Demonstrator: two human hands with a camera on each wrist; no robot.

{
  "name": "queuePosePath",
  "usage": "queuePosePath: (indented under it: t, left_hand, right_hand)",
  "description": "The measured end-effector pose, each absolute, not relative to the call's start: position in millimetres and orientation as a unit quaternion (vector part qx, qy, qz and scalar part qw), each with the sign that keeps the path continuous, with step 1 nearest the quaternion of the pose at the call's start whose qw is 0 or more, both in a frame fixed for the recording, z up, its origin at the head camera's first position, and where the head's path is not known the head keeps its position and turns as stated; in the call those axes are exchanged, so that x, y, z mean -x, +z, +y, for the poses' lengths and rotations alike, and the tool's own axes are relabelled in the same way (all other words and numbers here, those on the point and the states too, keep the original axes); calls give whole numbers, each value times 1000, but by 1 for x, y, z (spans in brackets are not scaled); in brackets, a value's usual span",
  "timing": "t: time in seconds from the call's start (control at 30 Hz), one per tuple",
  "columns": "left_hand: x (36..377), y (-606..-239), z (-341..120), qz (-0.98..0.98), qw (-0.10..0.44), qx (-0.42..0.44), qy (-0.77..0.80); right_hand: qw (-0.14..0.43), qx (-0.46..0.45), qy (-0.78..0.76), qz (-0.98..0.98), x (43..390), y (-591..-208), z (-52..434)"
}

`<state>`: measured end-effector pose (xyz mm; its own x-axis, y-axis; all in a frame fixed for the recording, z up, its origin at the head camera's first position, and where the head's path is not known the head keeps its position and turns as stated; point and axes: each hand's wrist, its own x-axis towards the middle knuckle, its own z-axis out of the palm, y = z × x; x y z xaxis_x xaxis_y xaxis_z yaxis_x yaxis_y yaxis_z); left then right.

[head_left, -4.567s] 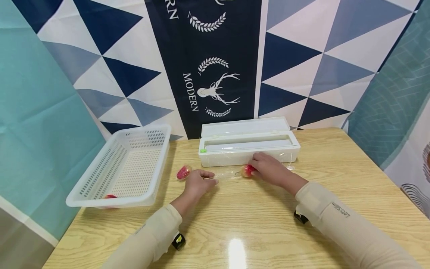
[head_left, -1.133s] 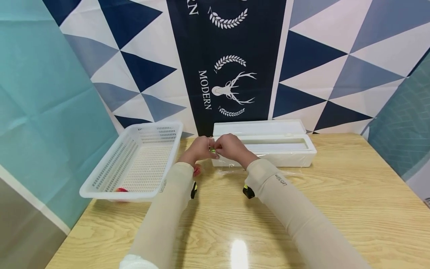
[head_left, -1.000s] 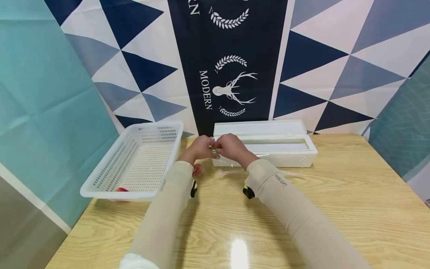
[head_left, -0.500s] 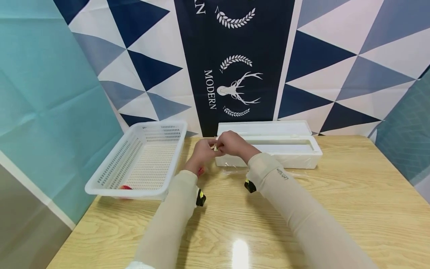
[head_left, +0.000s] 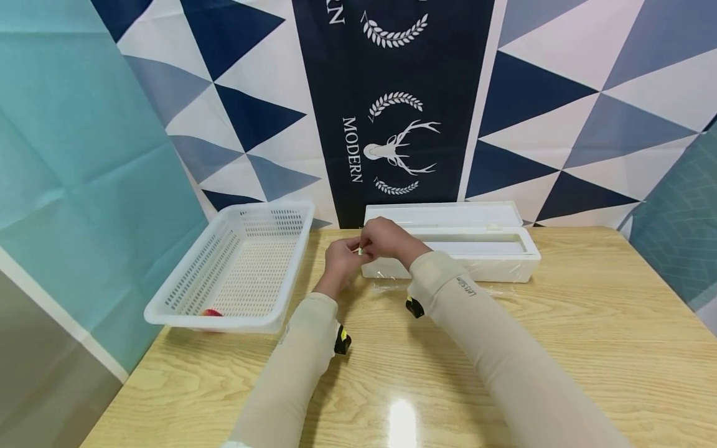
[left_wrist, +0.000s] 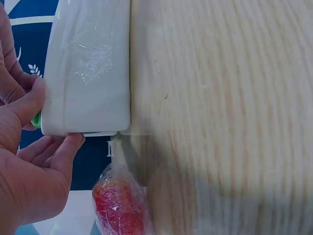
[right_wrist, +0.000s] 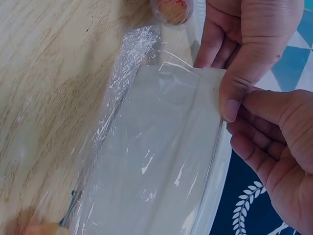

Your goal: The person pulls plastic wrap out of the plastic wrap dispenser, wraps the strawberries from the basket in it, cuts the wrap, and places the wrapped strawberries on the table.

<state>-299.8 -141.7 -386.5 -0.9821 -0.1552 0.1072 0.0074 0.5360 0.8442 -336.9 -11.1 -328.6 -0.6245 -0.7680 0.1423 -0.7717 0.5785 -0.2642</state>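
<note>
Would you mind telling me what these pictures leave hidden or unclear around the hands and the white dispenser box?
- Green slider tab: head view, covered by both hands; left wrist view shows only a sliver.
- Wrapped red item: head view, hidden behind the left hand; left wrist view, cut by the bottom edge.
- Right hand grip: fingertips overlap, unclear.
- Dispenser box roll: not visible.

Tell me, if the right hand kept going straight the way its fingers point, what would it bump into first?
The right hand points left, at the white dispenser box's end. It would probably meet the left hand first; they look nearly touching there, though depth is hard to judge.
</note>
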Motion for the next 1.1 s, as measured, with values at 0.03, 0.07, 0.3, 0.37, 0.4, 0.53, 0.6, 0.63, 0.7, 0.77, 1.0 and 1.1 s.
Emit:
queuePosePath:
  t: [0.03, 0.07, 0.3, 0.37, 0.4, 0.53, 0.6, 0.63, 0.7, 0.77, 1.0, 1.1]
  left_hand:
    - [300, -387, -143, -870, 80, -43, -485]
    - [300, -388, -143, -859, 71, -42, -505]
    - [299, -389, -150, -767, 1, -50, -639]
    - [299, -388, -150, -752, -11, -66, -656]
    - [299, -387, -149, -745, -17, -76, -663]
    - [299, -385, -147, -716, -34, -118, -687]
    - [300, -384, -146, -699, -37, -132, -702]
    - [300, -383, -145, -689, -39, -139, -711]
    - [302, -381, -144, -672, -43, -153, -723]
    - [303, -378, -143, -659, -49, -166, -732]
    - [302, -374, -141, -659, -68, -183, -727]
    - [301, -376, -141, -660, -60, -182, -726]
  right_hand:
    - [6, -433, 151, -889, 337, -329, -11]
    - [7, -435, 151, -888, 337, -329, -11]
    - [15, -437, 154, -886, 338, -329, -7]
    - [19, -440, 152, -885, 338, -329, -7]
    - [18, -441, 152, -884, 337, -329, -7]
    - [16, -440, 147, -886, 337, -330, -7]
    - [17, -439, 143, -887, 336, -330, -6]
    - [20, -439, 141, -887, 336, -330, -6]
    - [28, -442, 136, -886, 336, -330, -4]
    - [37, -444, 130, -886, 335, -330, -3]
    - [53, -436, 123, -890, 332, -334, 4]
    - [53, -436, 130, -889, 331, -337, 5]
